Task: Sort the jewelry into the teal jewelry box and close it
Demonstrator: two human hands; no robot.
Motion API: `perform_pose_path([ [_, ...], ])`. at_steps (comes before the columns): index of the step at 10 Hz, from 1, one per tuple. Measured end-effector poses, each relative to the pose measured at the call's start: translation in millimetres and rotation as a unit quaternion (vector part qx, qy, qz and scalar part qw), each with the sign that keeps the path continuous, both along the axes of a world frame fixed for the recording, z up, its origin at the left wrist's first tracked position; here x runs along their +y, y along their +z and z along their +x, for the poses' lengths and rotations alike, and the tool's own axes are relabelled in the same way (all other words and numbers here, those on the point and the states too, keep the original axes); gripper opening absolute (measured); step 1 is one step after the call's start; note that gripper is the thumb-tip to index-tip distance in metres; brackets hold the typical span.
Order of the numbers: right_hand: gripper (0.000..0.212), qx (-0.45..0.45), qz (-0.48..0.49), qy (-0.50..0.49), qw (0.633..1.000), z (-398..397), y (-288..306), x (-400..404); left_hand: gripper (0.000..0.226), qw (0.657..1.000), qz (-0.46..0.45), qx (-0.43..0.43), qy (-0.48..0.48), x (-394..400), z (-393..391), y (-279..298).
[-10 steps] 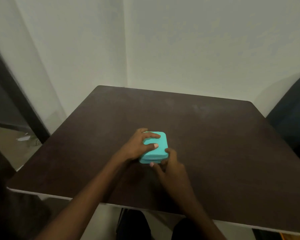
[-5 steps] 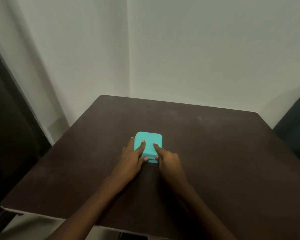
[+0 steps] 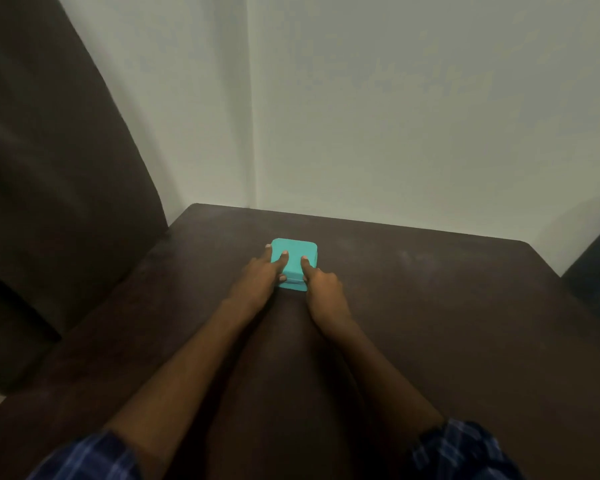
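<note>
Two hands: both rest on the small teal rounded-square jewelry box (image 3: 297, 257), lid down.
Box position: centre of the dark brown wooden table (image 3: 430, 306), toward 12 o'clock from the person.
Left hand (image 3: 257, 277): fingers curl round the box's 9 o'clock side, thumb flat on the lid.
Right hand (image 3: 323, 284): forefinger pressed on the lid; remaining fingers curl at the 5 o'clock corner.
Handling: judged light, rigid and smooth; liable to slide on the table.
Hold points: steady at opposite side walls; press the lid near its 6 o'clock seam.
Jewelry: none visible outside.
</note>
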State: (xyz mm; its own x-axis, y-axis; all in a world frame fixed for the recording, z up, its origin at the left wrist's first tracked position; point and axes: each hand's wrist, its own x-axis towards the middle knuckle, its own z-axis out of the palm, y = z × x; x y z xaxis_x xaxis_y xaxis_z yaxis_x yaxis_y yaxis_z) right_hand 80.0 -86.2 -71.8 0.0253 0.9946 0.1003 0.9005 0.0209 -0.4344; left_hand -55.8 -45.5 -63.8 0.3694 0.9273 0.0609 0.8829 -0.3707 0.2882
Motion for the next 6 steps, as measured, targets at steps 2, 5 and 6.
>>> perform_pose_path([
  [2, 0.06, 0.005, -0.006, 0.015, 1.0, 3.5, -5.4, 2.5, 0.058, 1.0, -0.005, -0.001, 0.014, 4.2, 3.8, -3.9],
  [5, 0.056, 0.027, 0.001, 0.04, 0.999, 15.5, -4.1, 3.8, 0.063, 0.993, -0.008, 0.113, 0.012, 11.1, 6.0, 7.3],
  [6, 0.063, 0.008, 0.029, 0.013, 0.999, 39.0, 28.6, 6.6, 0.075, 0.988, 0.026, 0.154, 0.018, 13.8, 13.0, 35.0],
])
